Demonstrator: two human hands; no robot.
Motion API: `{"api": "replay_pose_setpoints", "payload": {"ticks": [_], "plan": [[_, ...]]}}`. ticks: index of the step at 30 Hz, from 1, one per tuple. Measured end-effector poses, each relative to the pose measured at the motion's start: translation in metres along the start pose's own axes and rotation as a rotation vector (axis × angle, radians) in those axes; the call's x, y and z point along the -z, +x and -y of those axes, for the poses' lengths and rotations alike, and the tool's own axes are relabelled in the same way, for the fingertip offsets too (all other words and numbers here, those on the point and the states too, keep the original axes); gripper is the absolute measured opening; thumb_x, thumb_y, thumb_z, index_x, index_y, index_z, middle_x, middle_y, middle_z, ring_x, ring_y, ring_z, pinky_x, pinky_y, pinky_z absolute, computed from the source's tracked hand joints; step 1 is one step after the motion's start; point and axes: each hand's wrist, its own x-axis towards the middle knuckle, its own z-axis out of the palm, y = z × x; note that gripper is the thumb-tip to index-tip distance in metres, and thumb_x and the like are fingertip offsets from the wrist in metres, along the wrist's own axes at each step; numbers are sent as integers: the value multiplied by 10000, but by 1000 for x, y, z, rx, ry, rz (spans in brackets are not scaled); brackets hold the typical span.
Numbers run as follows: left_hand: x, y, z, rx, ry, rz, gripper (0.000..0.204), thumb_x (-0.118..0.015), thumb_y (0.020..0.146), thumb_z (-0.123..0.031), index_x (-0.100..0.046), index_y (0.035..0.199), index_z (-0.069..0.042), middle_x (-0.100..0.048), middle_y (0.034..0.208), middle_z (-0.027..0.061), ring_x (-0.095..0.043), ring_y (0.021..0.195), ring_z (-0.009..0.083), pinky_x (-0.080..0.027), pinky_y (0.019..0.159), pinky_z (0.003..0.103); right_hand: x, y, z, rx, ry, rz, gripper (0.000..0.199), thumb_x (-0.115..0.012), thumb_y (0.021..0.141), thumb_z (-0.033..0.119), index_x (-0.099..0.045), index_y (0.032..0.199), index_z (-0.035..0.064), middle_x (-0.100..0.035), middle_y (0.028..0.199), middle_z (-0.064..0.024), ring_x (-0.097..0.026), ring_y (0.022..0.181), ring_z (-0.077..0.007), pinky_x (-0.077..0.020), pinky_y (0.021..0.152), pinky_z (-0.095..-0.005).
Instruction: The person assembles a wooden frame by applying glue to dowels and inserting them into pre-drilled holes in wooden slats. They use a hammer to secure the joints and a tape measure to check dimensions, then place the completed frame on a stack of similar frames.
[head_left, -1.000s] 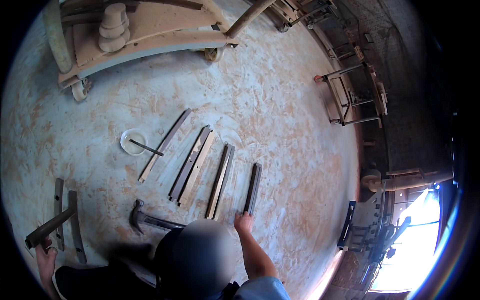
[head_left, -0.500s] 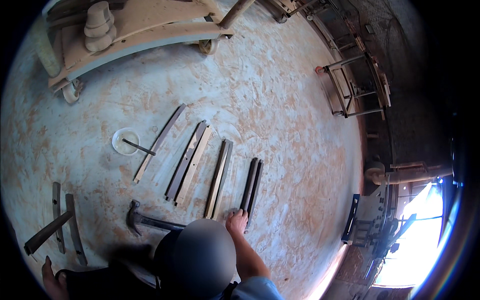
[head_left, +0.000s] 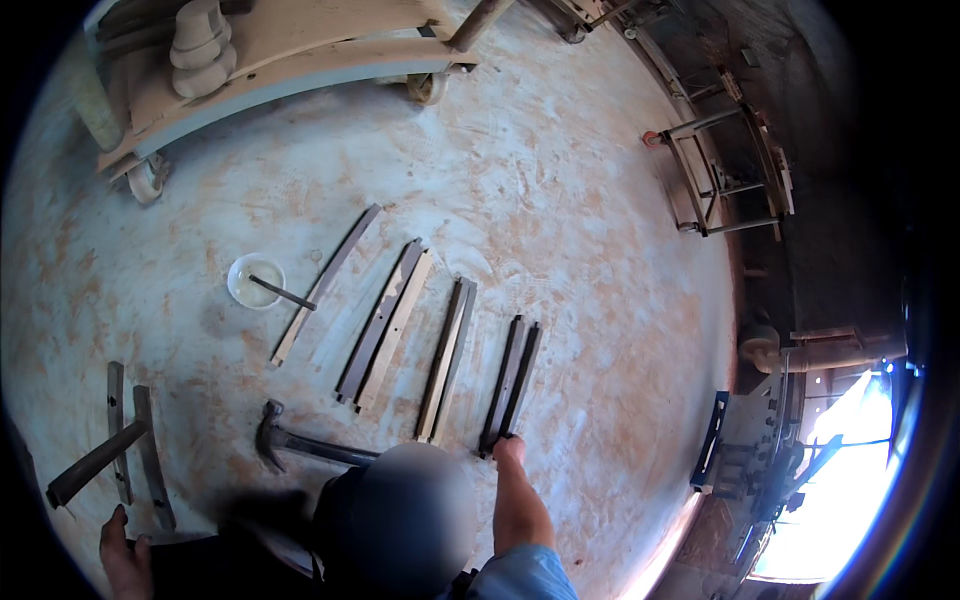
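My right hand is closed around the near end of a dark wooden strip. Beside that strip, slightly apart from it, lies another dark strip. To their left are a light-and-dark group of strips and a pair with one dark strip and one pale strip. At the lower left, my left hand has thumb and fingers apart, near several dark wooden pieces; nothing shows in it. A claw hammer rests between the hands, its handle end hidden.
A white bowl of pale stuff has a stick leaning in it, next to a lone long strip. A wheeled wooden cart stands at the far left, a metal-framed trolley far right, machinery at right.
My right hand has shifted right and slightly nearer. The two dark strips by it now lie farther apart. My left hand has moved a little to the right.
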Motion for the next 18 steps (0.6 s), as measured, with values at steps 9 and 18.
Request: {"api": "replay_pose_setpoints", "payload": {"ticks": [9, 18], "plan": [[-5, 15, -50, -332, -131, -58, 501, -663, 737, -69, -545, 1211, 40, -605, 1096, 242, -569, 1053, 413, -450, 930, 443, 51, -83, 41, 80, 860, -24, 368, -564, 915, 345, -542, 800, -4, -557, 633, -94, -518, 453, -189, -407, 396, -342], [-2, 77, -151, -659, -742, 377, 540, -711, 842, -197, -493, 1290, 10, -629, 1163, 202, -619, 1083, 309, -496, 921, 397, 110, -239, 137, 740, 599, 684, 396, -472, 988, 360, -597, 829, 20, -618, 621, -77, -556, 483, -133, -466, 476, -270]]}}
